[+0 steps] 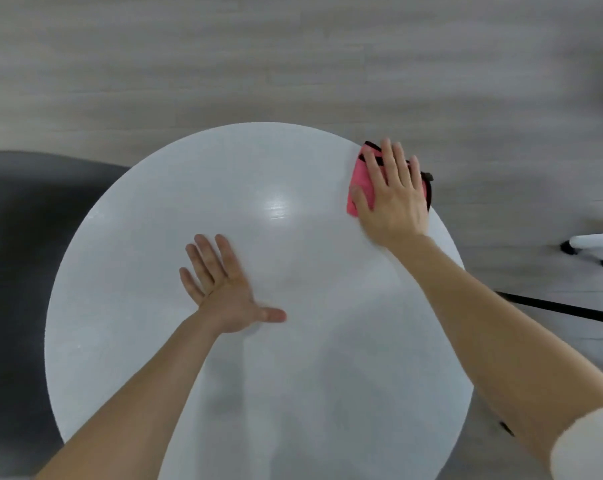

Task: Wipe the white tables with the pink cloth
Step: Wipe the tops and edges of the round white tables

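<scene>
On round white bench, far-right rim: right hand, grip spread, presses folded pink cloth mid-wipe; left hand splayed; inward sweep due.

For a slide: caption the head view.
Right hand presses pink cloth on round white table, far right edge; left hand spread open near centre.

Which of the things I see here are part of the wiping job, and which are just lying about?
Part of the job: white table; pink cloth at its far right edge; right hand flat on the cloth; left hand spread over the table.
Just lying about: grey floor; dark patch, left; white frame and black bar, right.
</scene>
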Available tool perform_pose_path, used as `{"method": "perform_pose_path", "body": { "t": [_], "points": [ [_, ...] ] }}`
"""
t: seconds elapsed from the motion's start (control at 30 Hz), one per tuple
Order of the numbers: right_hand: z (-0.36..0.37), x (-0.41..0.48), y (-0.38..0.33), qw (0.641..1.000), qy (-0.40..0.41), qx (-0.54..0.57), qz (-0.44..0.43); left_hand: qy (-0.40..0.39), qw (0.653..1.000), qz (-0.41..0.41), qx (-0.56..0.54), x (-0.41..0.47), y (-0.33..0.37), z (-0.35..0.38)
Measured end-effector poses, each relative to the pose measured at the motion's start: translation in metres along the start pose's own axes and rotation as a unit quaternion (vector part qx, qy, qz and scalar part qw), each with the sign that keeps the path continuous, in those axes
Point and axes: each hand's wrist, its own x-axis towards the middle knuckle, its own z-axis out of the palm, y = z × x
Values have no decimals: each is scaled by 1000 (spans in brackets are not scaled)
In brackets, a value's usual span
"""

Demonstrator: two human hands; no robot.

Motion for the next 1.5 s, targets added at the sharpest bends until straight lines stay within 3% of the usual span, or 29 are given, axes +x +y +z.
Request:
{"method": "perform_pose_path", "body": {
  "t": [0.07, 0.1, 0.23, 0.3, 0.43, 0.6, 0.73, 0.87, 0.93, 1.0, 1.13, 1.17, 1.2, 1.37, 1.5],
  "points": [
    [5, 5, -37, 999, 8, -1, 45, -1, 1000, -4, -1, 1, 0, -1],
    [9, 9, -63, 1000, 11, 7, 28, 0, 1000, -4, 3, 1, 0, -1],
    [29, 17, -176, 985, -28, 11, -172, 19, 999, -32, 16, 7, 1, 1],
    [31, 17, -195, 973, -52, 5, -226, 24, 999, -37, 15, 7, 0, 4],
    [24, 22, -121, 971, -34, 15, -237, 17, 1000, -22, 6, 4, 1, 3],
    [2, -9, -1, 998, -7, 13, -68, 4, 1000, 1, 7, 1, -1, 1],
    [5, -85, -16, 999, -15, 26, 19, 11, 1000, 19, 4, 0, -4, 0],
    [6, -178, -41, 987, -63, 1, -144, 26, 999, 25, 10, -3, -2, 3],
    [3, -179, -26, 972, -80, -6, -221, 42, 998, 35, 1, -4, -3, 6],
    [3, -145, -11, 971, -70, -23, -228, 79, 995, 59, -17, -5, -8, 12],
    [0, -49, -29, 1000, -16, 5, 19, 158, 981, 115, -16, -17, -24, 32],
    [3, -38, -45, 999, -8, 17, 44, 172, 977, 128, -6, -20, -28, 40],
    [9, -37, -62, 999, -9, 20, 32, 175, 975, 138, 2, -24, -31, 46],
    [27, -145, -86, 979, -29, 10, -203, 112, 982, 150, 20, -45, -22, 67],
    [8, -213, -12, 979, -71, -7, -190, 60, 986, 130, 83, -46, -6, 72]
  ]
}}
